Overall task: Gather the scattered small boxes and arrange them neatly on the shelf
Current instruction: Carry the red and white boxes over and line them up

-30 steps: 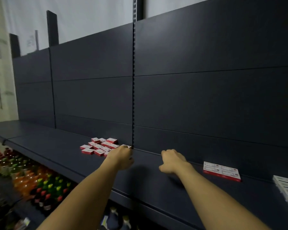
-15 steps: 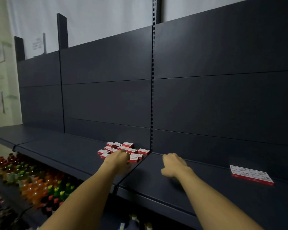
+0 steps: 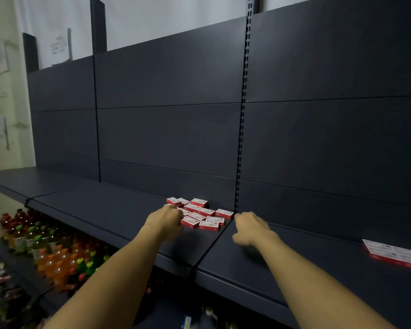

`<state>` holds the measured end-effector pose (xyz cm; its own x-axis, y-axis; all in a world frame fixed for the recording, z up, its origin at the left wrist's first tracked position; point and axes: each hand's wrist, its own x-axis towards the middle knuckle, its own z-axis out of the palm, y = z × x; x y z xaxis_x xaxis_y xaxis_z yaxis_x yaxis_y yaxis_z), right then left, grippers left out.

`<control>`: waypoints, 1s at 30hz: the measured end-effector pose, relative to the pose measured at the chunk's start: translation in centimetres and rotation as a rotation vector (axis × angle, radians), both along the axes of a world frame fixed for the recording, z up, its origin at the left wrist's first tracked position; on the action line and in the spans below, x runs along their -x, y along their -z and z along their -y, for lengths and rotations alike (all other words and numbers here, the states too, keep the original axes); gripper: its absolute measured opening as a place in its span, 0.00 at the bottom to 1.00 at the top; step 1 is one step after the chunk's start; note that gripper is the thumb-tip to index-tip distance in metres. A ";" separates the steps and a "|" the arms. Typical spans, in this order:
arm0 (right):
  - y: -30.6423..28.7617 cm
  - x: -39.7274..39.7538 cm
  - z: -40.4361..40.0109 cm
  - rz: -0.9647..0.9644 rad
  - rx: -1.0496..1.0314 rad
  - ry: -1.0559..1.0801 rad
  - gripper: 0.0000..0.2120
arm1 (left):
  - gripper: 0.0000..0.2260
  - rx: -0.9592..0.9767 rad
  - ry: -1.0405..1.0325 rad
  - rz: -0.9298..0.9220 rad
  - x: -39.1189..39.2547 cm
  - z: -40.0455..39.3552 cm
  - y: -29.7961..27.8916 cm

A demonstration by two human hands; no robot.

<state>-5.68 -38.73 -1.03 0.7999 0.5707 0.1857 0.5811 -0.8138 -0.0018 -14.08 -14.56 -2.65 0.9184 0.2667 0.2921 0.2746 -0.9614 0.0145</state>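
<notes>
A dark shelf (image 3: 109, 210) carries scattered small boxes (image 3: 201, 214) and a flat row of boxes (image 3: 394, 255).

Dim, soft overall; lower-left corner blurred; wide-angle bending at edges.

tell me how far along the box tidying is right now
Done: one neat row of boxes lies flat at the far right of the shelf. In hand: the left hand reaches the scattered small boxes; the right hand hovers beside them. Left: the whole loose cluster.
</notes>
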 end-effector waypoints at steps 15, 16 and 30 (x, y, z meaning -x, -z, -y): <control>-2.5 -7.8 -11.0 0.030 -0.030 -0.099 0.18 | 0.14 -0.063 -0.083 -0.080 -5.6 -11.2 -0.7; -2.5 -8.4 -11.5 0.031 -0.033 -0.101 0.18 | 0.14 -0.064 -0.085 -0.077 -6.1 -11.6 -0.9; -0.6 -14.8 -13.9 -0.022 -0.072 -0.017 0.21 | 0.21 -0.102 -0.007 -0.079 -13.6 -15.8 -0.7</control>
